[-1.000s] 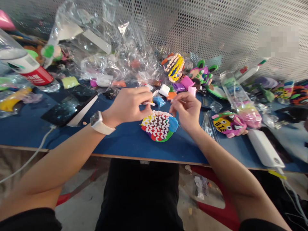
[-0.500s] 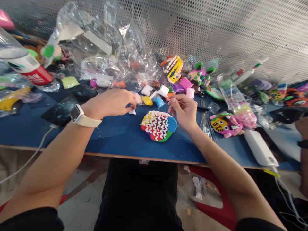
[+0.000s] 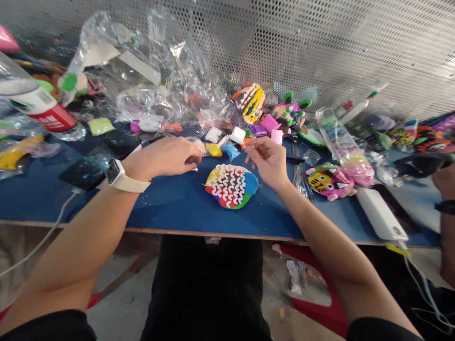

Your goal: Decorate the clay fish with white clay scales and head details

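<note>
A rounded clay piece (image 3: 231,186) lies flat on the blue table, covered with rows of white wavy strips over yellow, brown and red, with blue and green at its right side. Left of it, my left hand (image 3: 176,155), wearing a watch, is bent down with thumb and fingers closed on a small bit of white clay (image 3: 194,169). My right hand (image 3: 268,160) hovers just above the piece's upper right edge, fingertips pinched together. Whatever they hold is too small to make out. Small packs of clay, among them a yellow pack (image 3: 213,149) and a blue pack (image 3: 231,151), lie between the hands.
Crumpled clear plastic (image 3: 167,94) fills the back. A bottle (image 3: 46,106) and a phone (image 3: 87,168) are at left. Rightward lie a tiger-faced clay piece (image 3: 330,182) and a white power bank (image 3: 382,215). Another person's arm (image 3: 447,222) shows at the right edge.
My left hand has shifted slightly right and down, covering more of the white clay bit. My right hand stays pinched near the same place. The whole view has shifted slightly.
</note>
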A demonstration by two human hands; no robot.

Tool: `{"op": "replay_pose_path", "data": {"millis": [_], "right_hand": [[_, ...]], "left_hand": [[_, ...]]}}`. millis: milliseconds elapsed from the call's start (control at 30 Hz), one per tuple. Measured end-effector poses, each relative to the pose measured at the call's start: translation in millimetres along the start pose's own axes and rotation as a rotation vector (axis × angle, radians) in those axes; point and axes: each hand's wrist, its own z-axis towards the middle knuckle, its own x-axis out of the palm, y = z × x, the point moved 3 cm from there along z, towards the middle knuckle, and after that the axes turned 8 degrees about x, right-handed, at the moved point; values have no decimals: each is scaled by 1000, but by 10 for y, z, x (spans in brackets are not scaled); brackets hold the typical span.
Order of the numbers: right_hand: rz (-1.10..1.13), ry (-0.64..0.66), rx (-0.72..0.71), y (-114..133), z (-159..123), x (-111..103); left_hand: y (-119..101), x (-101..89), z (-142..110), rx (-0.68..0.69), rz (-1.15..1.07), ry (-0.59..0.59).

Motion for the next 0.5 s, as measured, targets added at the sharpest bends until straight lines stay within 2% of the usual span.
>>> {"op": "replay_pose_path", "data": {"millis": [100, 133, 233, 300, 400, 500], "right_hand": [[-219, -15, -34, 7, 117, -215], [-328, -42, -63, 16, 164, -316], [-606, -43, -40, -7, 304, -613], [-685, 15, 23, -54, 373, -757], [-835, 69, 67, -101, 431, -867], [-966, 55, 118, -104, 459, -930]], "left_hand": [[-67, -35, 6, 31, 97, 108], [-90, -54, 13, 41, 114, 112], [-153, -102, 40, 51, 151, 73], [-191, -114, 60, 50, 184, 37], [-240, -98, 86, 70, 207, 6], [-257, -67, 103, 91, 207, -20]]}}
